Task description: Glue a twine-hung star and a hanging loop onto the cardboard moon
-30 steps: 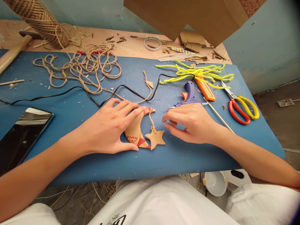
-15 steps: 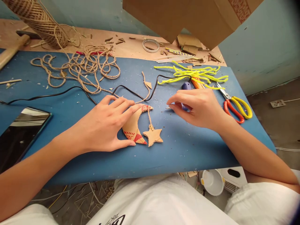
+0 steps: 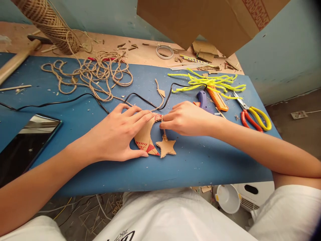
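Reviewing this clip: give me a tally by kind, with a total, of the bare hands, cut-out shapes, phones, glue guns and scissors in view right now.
Hands, left hand and right hand: 2
Cut-outs, crescent and star: 2
Phone: 1
Glue gun, partly hidden: 1
Scissors: 1
Total: 7

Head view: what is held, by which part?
Left hand steadies the cardboard crescent by its outer side; right hand is at its upper tip, grip unclear.
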A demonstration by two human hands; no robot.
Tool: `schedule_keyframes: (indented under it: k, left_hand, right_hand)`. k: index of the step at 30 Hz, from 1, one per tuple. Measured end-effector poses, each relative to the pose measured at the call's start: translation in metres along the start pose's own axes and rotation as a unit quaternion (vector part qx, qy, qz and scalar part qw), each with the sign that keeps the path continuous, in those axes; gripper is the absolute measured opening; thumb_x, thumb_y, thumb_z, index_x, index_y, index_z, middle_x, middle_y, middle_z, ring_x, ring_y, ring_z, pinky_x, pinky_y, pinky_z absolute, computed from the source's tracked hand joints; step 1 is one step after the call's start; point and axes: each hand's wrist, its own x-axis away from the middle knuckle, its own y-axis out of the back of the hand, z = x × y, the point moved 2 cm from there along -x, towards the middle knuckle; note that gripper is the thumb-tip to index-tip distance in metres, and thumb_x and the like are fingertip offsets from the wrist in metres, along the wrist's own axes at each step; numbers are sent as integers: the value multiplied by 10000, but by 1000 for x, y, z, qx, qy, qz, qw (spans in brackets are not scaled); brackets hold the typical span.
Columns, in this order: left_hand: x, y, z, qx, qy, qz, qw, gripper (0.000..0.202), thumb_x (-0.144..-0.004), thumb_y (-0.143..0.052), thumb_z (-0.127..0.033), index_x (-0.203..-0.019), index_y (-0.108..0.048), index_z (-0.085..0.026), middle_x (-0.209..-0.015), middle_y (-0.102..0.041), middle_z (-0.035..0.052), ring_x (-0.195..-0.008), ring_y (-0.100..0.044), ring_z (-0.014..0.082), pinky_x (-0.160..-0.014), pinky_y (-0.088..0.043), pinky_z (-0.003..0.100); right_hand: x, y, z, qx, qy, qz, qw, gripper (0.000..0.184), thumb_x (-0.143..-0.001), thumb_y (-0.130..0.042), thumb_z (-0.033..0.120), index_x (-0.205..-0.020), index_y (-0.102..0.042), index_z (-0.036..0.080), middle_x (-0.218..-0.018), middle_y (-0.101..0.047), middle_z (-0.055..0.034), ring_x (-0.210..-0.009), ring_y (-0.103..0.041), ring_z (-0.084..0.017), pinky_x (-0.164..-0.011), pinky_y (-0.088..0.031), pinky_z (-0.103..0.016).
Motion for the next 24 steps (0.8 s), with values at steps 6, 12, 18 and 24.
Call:
schedule_keyframes:
  k: [6,12,18,24]
  left_hand:
    - [0,0,0,4,2,-1,1000,993,-960,-858,-700,-1742,-556,-166,-1707,-703,217,-1453,-689,475,-1211,-461,635]
    - [-1,0,0,2,-3,2,1000,973,-964,-860,-703,-1716,-563,-161,-1731,-691,196,-1433,-695,461,-1190,-457,618]
    - [-3,4,-2,2,-9,2,1000,1004,-986,-809,-795,-1746,-519,-206,-1708,-707,177,-1417,-693,442,-1168,-448,591]
    - [-5,6,-1,-6,-16,-14,1000,937,-1079,-590,-897,-1644,-609,-150,-1572,-766,215,-1335,-713,435,-1134,-458,584]
  right_hand:
    - [16,5,5,84,27,-91,992,338,-1197,-488,111,-1034,-772,197,-825,-723,4,-673,-448,-169,-705,-349,-359]
    - [31,21,13,137,4,-157,978,388,-1215,-500,109,-936,-748,215,-749,-656,28,-648,-433,-152,-649,-343,-365]
    - [37,25,22,126,-76,-113,983,434,-1224,-484,154,-864,-711,238,-694,-616,20,-641,-443,-150,-656,-361,-370]
    - [48,20,30,149,-124,-161,968,375,-1213,-517,172,-974,-792,259,-690,-666,17,-628,-484,-148,-649,-373,-385]
